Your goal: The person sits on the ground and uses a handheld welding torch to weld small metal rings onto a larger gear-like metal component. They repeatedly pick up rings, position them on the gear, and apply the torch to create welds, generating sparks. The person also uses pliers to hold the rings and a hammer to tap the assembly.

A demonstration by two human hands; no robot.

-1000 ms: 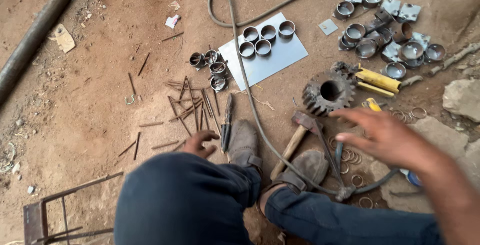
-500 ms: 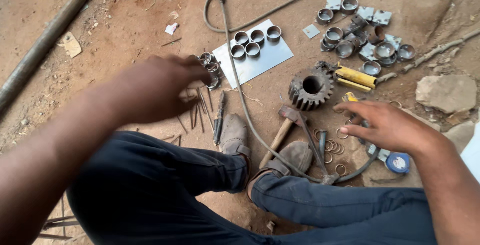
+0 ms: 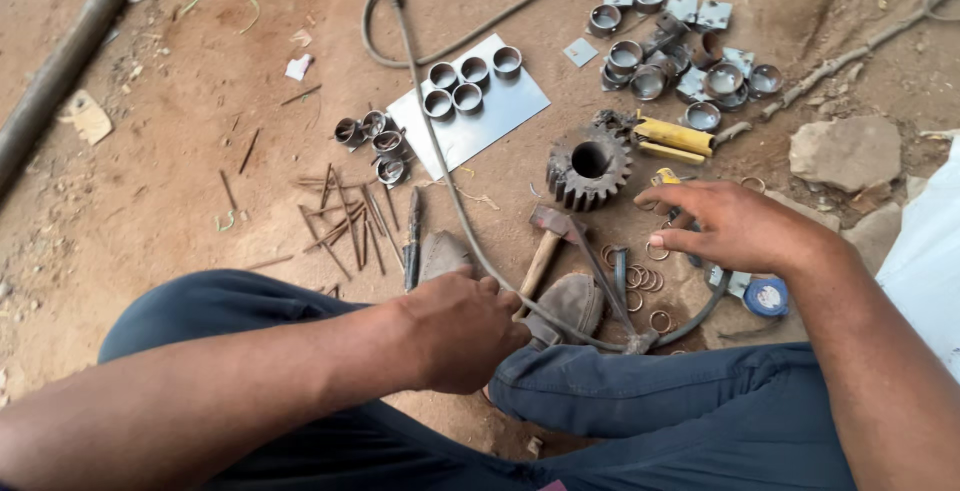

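Gear wheel (image 3: 589, 164) lies on the ground (image 3: 150, 201), centre. Metal sheet (image 3: 490, 116) is behind and left of it, with five rings (image 3: 470, 83) on it. Loose rods (image 3: 350, 221) lie left of the hammer (image 3: 545, 246), which sits just before the gear. Ring cluster (image 3: 680, 51) is behind and right. Stone (image 3: 845, 151) is far right. Right hand (image 3: 740, 226) is over small wire rings (image 3: 640, 276); left hand (image 3: 460, 331) is near the shoes (image 3: 570, 301).

A single head-worn camera looks steeply down from above a seated person's knees at the dirt ground, quite close. The left hand (image 3: 462, 329) and right hand (image 3: 735, 228) fill the near part; a gear (image 3: 588, 164) and metal sheet (image 3: 505, 111) lie farther off.
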